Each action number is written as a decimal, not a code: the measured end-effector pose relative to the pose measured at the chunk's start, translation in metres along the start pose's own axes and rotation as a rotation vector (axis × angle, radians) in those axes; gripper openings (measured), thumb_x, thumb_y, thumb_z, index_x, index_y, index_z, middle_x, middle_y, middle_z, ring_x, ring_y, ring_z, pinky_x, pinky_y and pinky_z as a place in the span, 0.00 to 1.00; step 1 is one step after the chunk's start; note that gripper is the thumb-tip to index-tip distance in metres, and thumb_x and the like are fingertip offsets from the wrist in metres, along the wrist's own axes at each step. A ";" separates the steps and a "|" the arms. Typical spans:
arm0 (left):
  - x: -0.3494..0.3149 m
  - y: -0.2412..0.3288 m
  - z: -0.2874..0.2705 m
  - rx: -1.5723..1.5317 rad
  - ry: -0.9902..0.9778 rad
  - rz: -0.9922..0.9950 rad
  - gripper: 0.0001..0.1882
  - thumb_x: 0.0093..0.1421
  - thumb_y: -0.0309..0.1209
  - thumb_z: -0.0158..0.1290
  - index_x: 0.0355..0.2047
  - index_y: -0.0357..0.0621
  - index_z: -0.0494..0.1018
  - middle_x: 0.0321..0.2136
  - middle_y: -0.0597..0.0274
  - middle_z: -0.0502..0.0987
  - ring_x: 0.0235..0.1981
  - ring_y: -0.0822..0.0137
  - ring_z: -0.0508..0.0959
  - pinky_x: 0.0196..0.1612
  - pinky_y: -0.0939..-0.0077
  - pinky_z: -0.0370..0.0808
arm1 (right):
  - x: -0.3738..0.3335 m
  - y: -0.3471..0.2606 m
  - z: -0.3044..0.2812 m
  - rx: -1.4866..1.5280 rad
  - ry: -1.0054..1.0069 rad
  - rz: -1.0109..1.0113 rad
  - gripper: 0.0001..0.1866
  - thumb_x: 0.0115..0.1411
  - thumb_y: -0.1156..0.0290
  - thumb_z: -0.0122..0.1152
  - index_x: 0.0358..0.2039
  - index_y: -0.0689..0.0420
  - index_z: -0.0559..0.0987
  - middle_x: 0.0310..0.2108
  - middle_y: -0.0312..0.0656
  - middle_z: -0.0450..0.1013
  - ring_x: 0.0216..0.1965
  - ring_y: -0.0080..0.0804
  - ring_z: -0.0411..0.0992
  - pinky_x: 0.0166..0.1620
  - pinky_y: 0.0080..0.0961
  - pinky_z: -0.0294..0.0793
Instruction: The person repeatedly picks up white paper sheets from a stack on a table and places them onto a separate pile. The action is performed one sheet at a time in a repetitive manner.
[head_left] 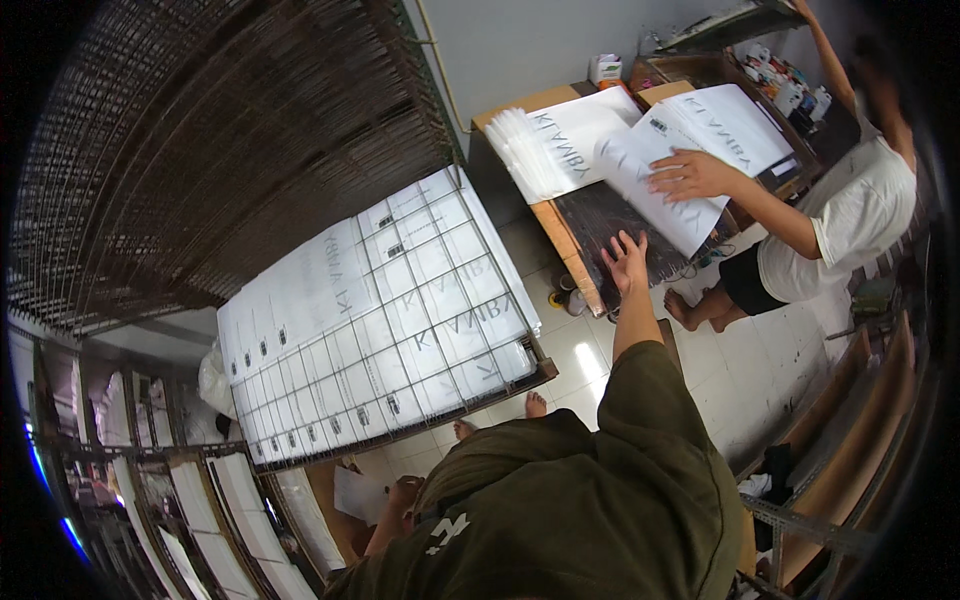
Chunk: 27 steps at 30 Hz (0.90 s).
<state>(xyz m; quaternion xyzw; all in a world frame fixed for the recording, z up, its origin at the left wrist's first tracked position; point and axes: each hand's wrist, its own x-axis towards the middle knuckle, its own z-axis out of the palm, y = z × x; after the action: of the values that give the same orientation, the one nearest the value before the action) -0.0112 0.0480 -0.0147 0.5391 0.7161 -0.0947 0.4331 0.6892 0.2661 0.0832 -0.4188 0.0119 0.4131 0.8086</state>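
Observation:
My right hand [625, 262] reaches out, palm up and fingers spread, beside the dark tabletop [605, 222]. It holds nothing. Just past it hangs a white printed sheet [660, 195], its near end curled, under the hand [692, 175] of a co-worker in a white shirt. Down at my side is my left hand [403, 495], small in view and shadowed; its fingers cannot be made out. To my left, a wire drying rack [540, 372] carries several overlapping white printed sheets [300, 290] beneath its grid.
A stack of white printed sheets [535, 160] lies on the table's far side. The co-worker's other arm reaches up to a raised frame [735, 25]. Raised rack grids [230, 130] loom at upper left. Wooden shelves [850, 430] stand at right, metal shelving [130, 450] at lower left.

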 end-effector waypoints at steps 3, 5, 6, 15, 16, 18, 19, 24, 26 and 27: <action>-0.018 0.012 0.002 -0.031 0.034 -0.036 0.24 0.51 0.54 0.52 0.39 0.49 0.74 0.39 0.49 0.75 0.40 0.52 0.75 0.43 0.63 0.71 | 0.013 0.028 -0.002 0.072 0.017 0.044 0.34 0.53 0.71 0.58 0.58 0.50 0.54 0.56 0.40 0.55 0.59 0.38 0.53 0.53 0.45 0.60; -0.022 0.009 0.009 0.050 0.048 -0.100 0.24 0.51 0.53 0.52 0.39 0.48 0.74 0.37 0.49 0.75 0.39 0.52 0.76 0.42 0.63 0.71 | 0.024 0.051 -0.015 0.053 0.101 0.053 0.20 0.56 0.70 0.53 0.49 0.55 0.65 0.51 0.39 0.62 0.54 0.35 0.58 0.51 0.41 0.62; -0.016 -0.018 0.020 0.037 0.041 0.045 0.24 0.51 0.53 0.53 0.39 0.48 0.74 0.37 0.49 0.75 0.39 0.52 0.76 0.42 0.63 0.71 | 0.021 0.062 -0.012 0.032 0.185 0.055 0.18 0.57 0.69 0.51 0.48 0.55 0.66 0.49 0.39 0.63 0.52 0.35 0.60 0.50 0.39 0.62; -0.037 -0.019 -0.011 -0.203 0.065 -0.077 0.28 0.51 0.51 0.53 0.43 0.42 0.70 0.41 0.48 0.73 0.45 0.52 0.72 0.47 0.64 0.68 | -0.018 -0.007 0.086 -0.406 0.142 -0.394 0.21 0.48 0.78 0.49 0.45 0.56 0.63 0.31 0.38 0.67 0.32 0.31 0.67 0.35 0.26 0.67; -0.040 0.001 -0.032 -0.230 0.068 -0.153 0.29 0.51 0.52 0.53 0.44 0.42 0.70 0.42 0.48 0.73 0.46 0.51 0.71 0.47 0.64 0.67 | -0.037 -0.024 0.118 -0.464 0.031 -0.484 0.24 0.49 0.79 0.49 0.49 0.57 0.62 0.34 0.39 0.67 0.34 0.29 0.67 0.37 0.25 0.67; -0.006 -0.070 -0.008 -0.244 0.009 -0.177 0.29 0.51 0.53 0.53 0.44 0.43 0.69 0.43 0.47 0.72 0.48 0.51 0.70 0.49 0.65 0.66 | -0.047 -0.040 0.162 -0.693 -0.212 -0.452 0.25 0.46 0.80 0.49 0.48 0.58 0.65 0.34 0.39 0.68 0.33 0.28 0.67 0.36 0.23 0.66; 0.008 -0.105 0.005 -0.257 -0.016 -0.197 0.29 0.51 0.53 0.53 0.44 0.44 0.69 0.43 0.47 0.72 0.49 0.51 0.69 0.50 0.65 0.66 | -0.049 -0.041 0.191 -0.815 -0.335 -0.433 0.25 0.45 0.81 0.49 0.48 0.58 0.67 0.34 0.38 0.68 0.32 0.28 0.67 0.35 0.22 0.65; 0.040 -0.191 0.015 -0.118 -0.032 0.030 0.28 0.51 0.50 0.54 0.43 0.40 0.69 0.41 0.47 0.73 0.46 0.53 0.72 0.47 0.67 0.68 | -0.156 0.006 0.317 -1.329 -0.688 -0.568 0.24 0.48 0.82 0.50 0.49 0.57 0.70 0.38 0.40 0.70 0.35 0.23 0.68 0.38 0.18 0.66; 0.021 -0.159 -0.031 -0.337 0.021 -0.093 0.26 0.52 0.47 0.54 0.43 0.39 0.70 0.41 0.47 0.74 0.44 0.54 0.73 0.45 0.67 0.69 | -0.211 0.039 0.352 -1.380 -0.792 -0.419 0.23 0.48 0.83 0.52 0.47 0.57 0.72 0.37 0.39 0.71 0.35 0.21 0.69 0.38 0.16 0.67; 0.019 -0.157 -0.039 -0.264 0.126 -0.088 0.25 0.52 0.46 0.54 0.43 0.39 0.70 0.37 0.47 0.75 0.40 0.54 0.75 0.42 0.66 0.70 | -0.233 0.051 0.363 -1.508 -0.868 -0.396 0.23 0.48 0.84 0.51 0.48 0.57 0.72 0.36 0.38 0.71 0.35 0.20 0.69 0.38 0.16 0.68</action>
<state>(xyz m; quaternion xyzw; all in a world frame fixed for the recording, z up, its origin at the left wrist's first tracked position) -0.1664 0.0214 -0.0571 0.4504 0.7711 0.0152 0.4497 0.3823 0.3776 0.3700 -0.6403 -0.6429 0.2862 0.3079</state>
